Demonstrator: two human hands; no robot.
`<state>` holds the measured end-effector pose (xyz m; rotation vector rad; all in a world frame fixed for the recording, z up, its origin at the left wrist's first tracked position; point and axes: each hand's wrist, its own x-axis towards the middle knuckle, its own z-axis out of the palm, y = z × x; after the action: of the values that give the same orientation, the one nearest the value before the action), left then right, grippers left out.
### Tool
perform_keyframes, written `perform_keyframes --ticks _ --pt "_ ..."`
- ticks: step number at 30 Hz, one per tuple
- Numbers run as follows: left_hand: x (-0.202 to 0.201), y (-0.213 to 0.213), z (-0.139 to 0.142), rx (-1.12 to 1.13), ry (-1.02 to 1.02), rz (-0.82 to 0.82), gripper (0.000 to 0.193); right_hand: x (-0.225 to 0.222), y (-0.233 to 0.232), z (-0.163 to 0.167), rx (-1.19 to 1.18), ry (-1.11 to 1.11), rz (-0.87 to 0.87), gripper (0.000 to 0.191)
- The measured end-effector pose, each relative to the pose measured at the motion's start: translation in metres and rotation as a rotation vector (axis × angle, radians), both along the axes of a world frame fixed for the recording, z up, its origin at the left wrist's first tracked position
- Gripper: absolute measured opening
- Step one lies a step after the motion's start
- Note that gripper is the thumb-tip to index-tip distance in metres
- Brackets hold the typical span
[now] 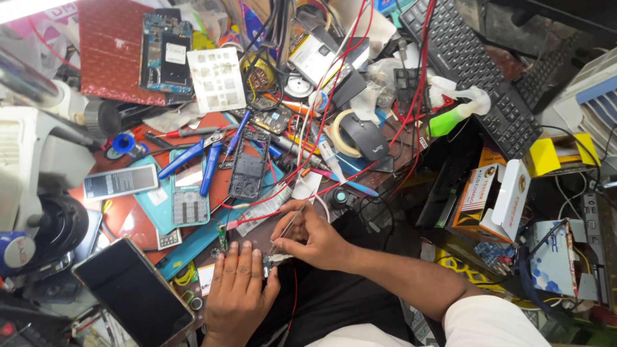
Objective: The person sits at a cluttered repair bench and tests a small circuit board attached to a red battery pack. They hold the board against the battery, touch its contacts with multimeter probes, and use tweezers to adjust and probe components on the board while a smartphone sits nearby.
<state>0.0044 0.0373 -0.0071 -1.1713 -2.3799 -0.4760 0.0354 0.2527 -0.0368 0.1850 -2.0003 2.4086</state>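
Note:
My left hand (236,290) lies flat at the bench's near edge, its fingers pressing down on a small green circuit board (223,237) that they partly hide. My right hand (313,236) pinches a pair of thin metal tweezers (286,229), whose tip points down at a small part (270,259) just right of my left fingers. An opened black phone frame (248,166) lies a little beyond both hands. A dark smartphone (134,291) rests left of my left hand.
The bench is crowded: a white microscope (35,168) at left, blue-handled pliers (193,160), a phone battery (119,182), red and black wires (334,83), a black mouse (366,137), a black keyboard (472,67), a green bottle (450,121), and cardboard boxes (495,199) at right.

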Motion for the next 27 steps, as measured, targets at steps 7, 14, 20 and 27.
perform_keyframes --ticks 7,14,20,27 --pt "0.000 -0.005 -0.003 0.033 -0.072 -0.031 0.042 0.005 0.004 -0.007 0.439 -0.006 -0.106 0.020" --pt "0.003 -0.025 -0.040 0.041 -0.046 -0.037 0.046 0.015 0.019 -0.030 0.261 -0.051 -0.058 0.060" --pt "0.002 -0.037 -0.053 0.050 -0.060 -0.031 0.046 0.014 0.023 -0.037 0.385 0.048 0.010 0.064" --pt "-0.010 -0.033 -0.053 0.022 -0.127 -0.086 0.042 0.010 0.022 -0.031 0.480 0.099 0.012 0.069"
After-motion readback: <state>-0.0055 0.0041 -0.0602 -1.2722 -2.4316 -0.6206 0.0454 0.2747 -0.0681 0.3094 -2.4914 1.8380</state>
